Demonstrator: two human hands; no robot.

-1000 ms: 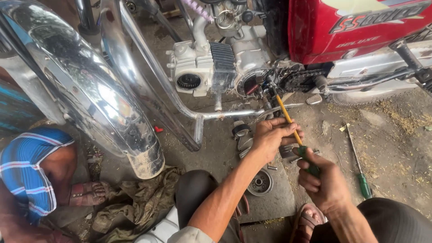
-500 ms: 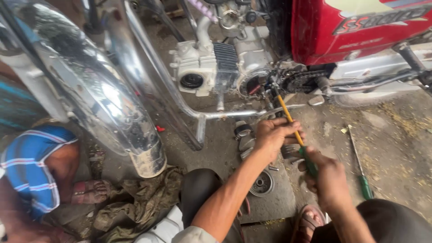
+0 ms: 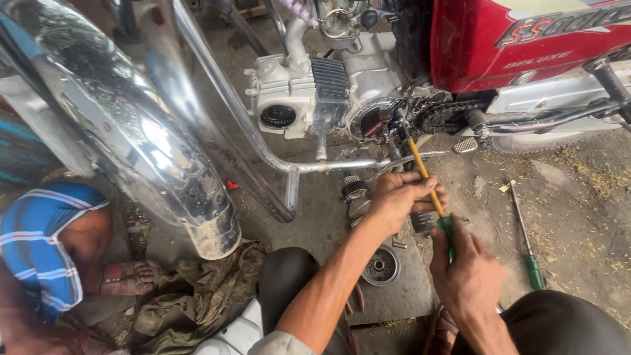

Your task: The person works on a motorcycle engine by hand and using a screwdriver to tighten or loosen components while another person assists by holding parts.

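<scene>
Both hands grip yellow screwdriver — red panel above.

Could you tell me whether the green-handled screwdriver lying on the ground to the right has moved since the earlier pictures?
No. The spare screwdriver lies at the same slant below the footrest bar, apart from both hands.

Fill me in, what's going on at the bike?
A person crouched by a red motorcycle works a long screwdriver into the open engine side near the chain sprocket. The left hand steadies its yellow shaft; the right hand grips the green handle. A second green-handled screwdriver and a round metal part lie on the ground nearby.
</scene>
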